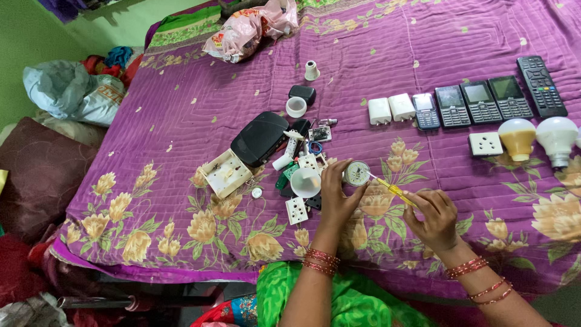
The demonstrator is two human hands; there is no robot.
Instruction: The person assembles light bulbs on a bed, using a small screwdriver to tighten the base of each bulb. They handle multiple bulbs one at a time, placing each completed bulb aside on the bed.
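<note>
A purple flowered bedspread (pixel 181 121) covers the bed, strewn with electrical parts. Largest among them is a black box (pixel 259 138), lying left of centre beside an open white casing (pixel 226 172). Along the right lie a remote (pixel 541 85), four phones (pixel 469 103), two bulbs (pixel 538 138) and a white socket (pixel 485 143).

Near the front edge, the left hand (pixel 334 197) is closed around a small round disc (pixel 356 173), fingers curled at its rim, its flat face turned up toward the camera. The right hand (pixel 433 218) pinches a yellow-handled screwdriver (pixel 393 191) between thumb and fingertips. The screwdriver's long axis runs diagonally, handle at the lower right, tip pointing up-left and meeting the disc's right edge. Just left of the left hand sit a white cup (pixel 305 181) and a small socket plate (pixel 296 210).
</note>
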